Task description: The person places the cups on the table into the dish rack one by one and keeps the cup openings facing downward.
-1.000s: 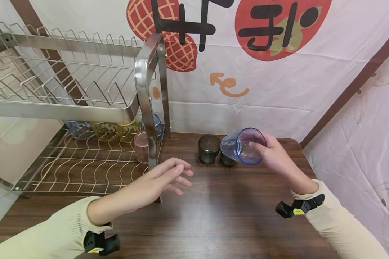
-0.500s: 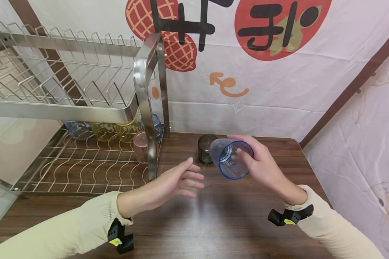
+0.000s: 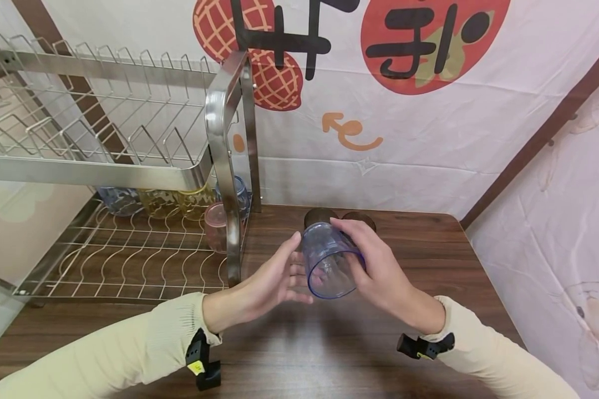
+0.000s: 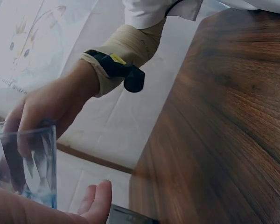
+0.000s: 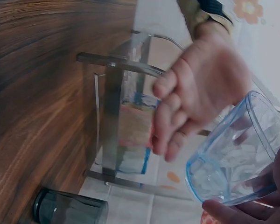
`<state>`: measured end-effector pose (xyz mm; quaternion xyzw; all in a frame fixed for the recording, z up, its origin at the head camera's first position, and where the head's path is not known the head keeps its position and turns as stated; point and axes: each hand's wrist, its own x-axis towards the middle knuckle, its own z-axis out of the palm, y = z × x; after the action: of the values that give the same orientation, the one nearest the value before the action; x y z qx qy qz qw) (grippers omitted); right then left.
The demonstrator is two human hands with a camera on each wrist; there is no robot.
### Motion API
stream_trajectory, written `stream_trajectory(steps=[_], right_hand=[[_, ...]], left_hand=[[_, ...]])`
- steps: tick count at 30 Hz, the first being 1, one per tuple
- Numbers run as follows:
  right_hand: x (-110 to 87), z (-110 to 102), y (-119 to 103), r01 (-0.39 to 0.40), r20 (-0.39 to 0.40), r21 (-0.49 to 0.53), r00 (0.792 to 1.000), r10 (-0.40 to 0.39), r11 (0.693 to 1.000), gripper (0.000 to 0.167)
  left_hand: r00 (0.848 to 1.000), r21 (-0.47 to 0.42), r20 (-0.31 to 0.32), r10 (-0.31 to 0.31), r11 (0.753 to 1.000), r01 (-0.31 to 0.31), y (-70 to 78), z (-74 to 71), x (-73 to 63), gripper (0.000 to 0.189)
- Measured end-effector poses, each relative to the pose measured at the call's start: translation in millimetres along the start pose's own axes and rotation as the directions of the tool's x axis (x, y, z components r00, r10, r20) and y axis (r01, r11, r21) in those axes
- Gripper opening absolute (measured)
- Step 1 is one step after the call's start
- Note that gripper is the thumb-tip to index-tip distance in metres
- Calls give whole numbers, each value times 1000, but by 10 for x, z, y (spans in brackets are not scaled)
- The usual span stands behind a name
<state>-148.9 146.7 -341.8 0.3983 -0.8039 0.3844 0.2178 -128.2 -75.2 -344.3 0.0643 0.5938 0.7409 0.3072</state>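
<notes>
item: blue cup, clear-walled, one. place: right of the rack, held above the table. tilted, mouth toward the person, base turned away.

item: right hand. place: right of the rack, beyond the blue cup. grip: firm-looking, thumb at the mouth, fingers along the outer wall; holds the blue cup.

item: left hand. place: between the rack and the blue cup. grip: none; thumb raised, fingers loosely extended, palm toward the cup. whether a fingertip touches the wall, cannot tell.

items: dark cups, two. place: right of the rack, on the table near its back edge; partly hidden by the blue cup and right hand.

items: pink cup, one; yellow cups, two; further blue cups, two. place: lower tier of the rack, the pink one beside its right front post.

step in hand, by judgement: bringing the blue cup across to the left hand, perhaps to be passed or turned.

next move, by judgement: left fingers would need to wrap the wall toward the base before the right hand loosens; the tilt wants steadying.
</notes>
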Motion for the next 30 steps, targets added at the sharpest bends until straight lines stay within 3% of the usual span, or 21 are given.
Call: stream_trajectory(steps=[9,15,22,30], right_hand=[[-70,175,-39,119,33,-129,993,-116,984,65],[-115,241,-62,130,63,-165,991,-121,978,61],[-164,247,-82,68,114,-121,992,-55,990,82],[-156,240,-98,68,152,-45,986,-60,997,99]], left_hand=[[999,-38,15,35,999,-35,-12,-13,12,75],[1000,-44,-11,21,999,-22,-31,-11,18,72],[999,-42,-40,29,999,-31,-53,-11,46,65],[995,-18,-91,41,999,-43,-83,-31,53,60]])
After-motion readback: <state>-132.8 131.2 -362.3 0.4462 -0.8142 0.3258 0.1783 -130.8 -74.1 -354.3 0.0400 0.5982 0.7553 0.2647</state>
